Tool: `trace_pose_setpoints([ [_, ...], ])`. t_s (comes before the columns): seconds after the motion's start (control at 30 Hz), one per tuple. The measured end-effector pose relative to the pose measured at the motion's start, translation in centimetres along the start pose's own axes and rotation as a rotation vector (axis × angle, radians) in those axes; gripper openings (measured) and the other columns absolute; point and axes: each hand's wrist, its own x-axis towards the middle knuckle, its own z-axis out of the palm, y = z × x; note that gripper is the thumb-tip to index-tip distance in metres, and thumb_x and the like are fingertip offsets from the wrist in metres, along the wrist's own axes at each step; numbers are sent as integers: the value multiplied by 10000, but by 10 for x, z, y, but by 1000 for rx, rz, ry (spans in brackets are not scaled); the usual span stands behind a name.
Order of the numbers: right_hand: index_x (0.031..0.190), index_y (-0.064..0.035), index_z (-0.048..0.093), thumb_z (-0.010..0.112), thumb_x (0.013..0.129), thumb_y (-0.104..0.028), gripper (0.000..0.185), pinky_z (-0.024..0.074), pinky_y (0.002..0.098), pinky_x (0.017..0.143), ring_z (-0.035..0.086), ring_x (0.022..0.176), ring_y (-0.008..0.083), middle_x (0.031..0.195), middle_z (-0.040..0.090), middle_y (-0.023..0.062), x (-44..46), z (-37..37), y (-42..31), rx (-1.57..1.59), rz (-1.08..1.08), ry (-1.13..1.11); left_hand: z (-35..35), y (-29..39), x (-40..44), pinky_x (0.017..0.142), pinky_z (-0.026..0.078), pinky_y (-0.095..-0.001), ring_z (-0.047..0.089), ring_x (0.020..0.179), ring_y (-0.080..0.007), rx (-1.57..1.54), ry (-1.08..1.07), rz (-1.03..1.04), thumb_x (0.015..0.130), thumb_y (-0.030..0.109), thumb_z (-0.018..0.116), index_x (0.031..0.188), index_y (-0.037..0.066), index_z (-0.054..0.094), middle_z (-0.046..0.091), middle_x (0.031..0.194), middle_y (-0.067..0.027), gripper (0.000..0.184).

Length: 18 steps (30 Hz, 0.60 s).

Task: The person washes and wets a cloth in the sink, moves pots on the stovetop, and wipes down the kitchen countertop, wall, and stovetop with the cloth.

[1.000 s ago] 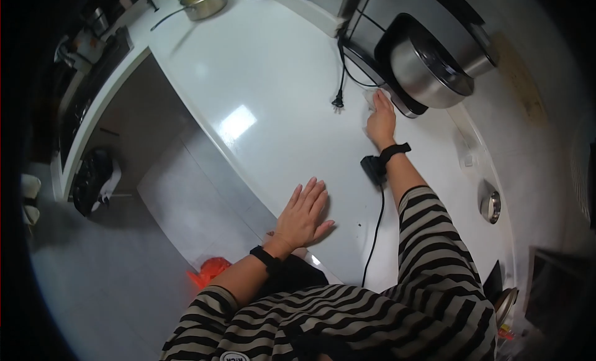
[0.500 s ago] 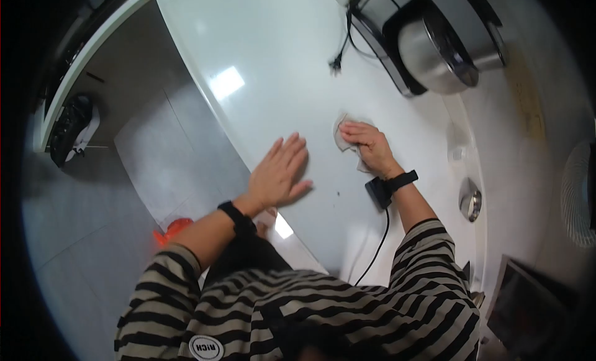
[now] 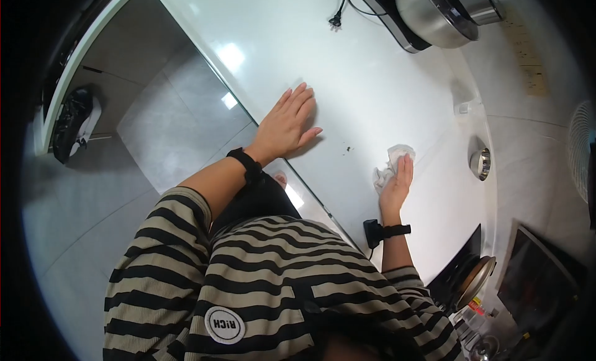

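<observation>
My left hand (image 3: 285,123) rests palm down near the front edge of the white countertop (image 3: 347,94), its fingers stretched out and nothing in it. Further right, my right hand (image 3: 397,186) has its fingers together, gripping a crumpled white cloth (image 3: 399,152) against the counter; part of the cloth bulges out beside the thumb, which is partly hidden. Between both hands lie a few small dark crumbs (image 3: 348,149). A black strap with a small black box (image 3: 373,233) and a cable sits on my right wrist.
A silver and black appliance with a steel bowl (image 3: 428,19) stands at the back, its black plug (image 3: 335,20) lying on the counter. By the wall is a small steel bowl (image 3: 480,164). A round lidded pan (image 3: 477,281) is at lower right. Grey floor lies left.
My right hand has drawn the cloth back towards me and to the right. The view has shifted, bringing the crumbs and the pan more into sight. My left hand stays flat.
</observation>
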Motion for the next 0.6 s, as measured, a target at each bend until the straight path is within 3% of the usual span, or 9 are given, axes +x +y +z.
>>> trace_pose_setpoints([
  [0.07, 1316, 76, 385, 395, 860, 24, 459, 214, 436, 1098, 281, 1322, 363, 1418, 314, 235, -1, 13, -13, -299, -75, -31, 0, 0, -1, 1113, 217, -420, 280, 1339, -304, -15, -12, 10, 885, 422, 493, 1262, -29, 420, 383, 1360, -178, 593],
  [0.2, 1335, 96, 310, 420, 884, -48, 486, 191, 484, 1084, 246, 1308, 426, 1429, 269, 253, -14, 57, -65, -320, -115, -21, 5, -4, -1, 1113, 201, -439, 273, 1340, -335, -125, 15, 43, 872, 358, 509, 1287, -43, 384, 361, 1378, -206, 591],
  [0.37, 1352, 83, 271, 437, 875, -60, 524, 190, 506, 1075, 241, 1303, 442, 1438, 241, 253, -6, 128, -155, -286, -151, -66, -11, -18, -1, 1102, 211, -464, 252, 1339, -388, -654, 126, 35, 828, 249, 588, 1285, -39, 350, 341, 1382, -218, 590],
  [0.5, 1373, 61, 252, 471, 865, -49, 563, 177, 492, 1083, 224, 1320, 419, 1448, 232, 243, 29, 180, -211, -249, -133, -50, -68, -75, -4, 1094, 222, -457, 220, 1347, -411, -770, 140, -34, 839, 226, 580, 1276, -39, 355, 316, 1391, -231, 559],
  [0.6, 1372, 72, 251, 481, 868, -59, 569, 169, 475, 1090, 213, 1334, 390, 1459, 219, 229, 65, 228, -258, -281, -97, -125, -122, -147, -14, 1108, 167, -450, 146, 1378, -401, -721, 97, 8, 879, 223, 548, 1326, 11, 307, 278, 1430, -212, 550],
])
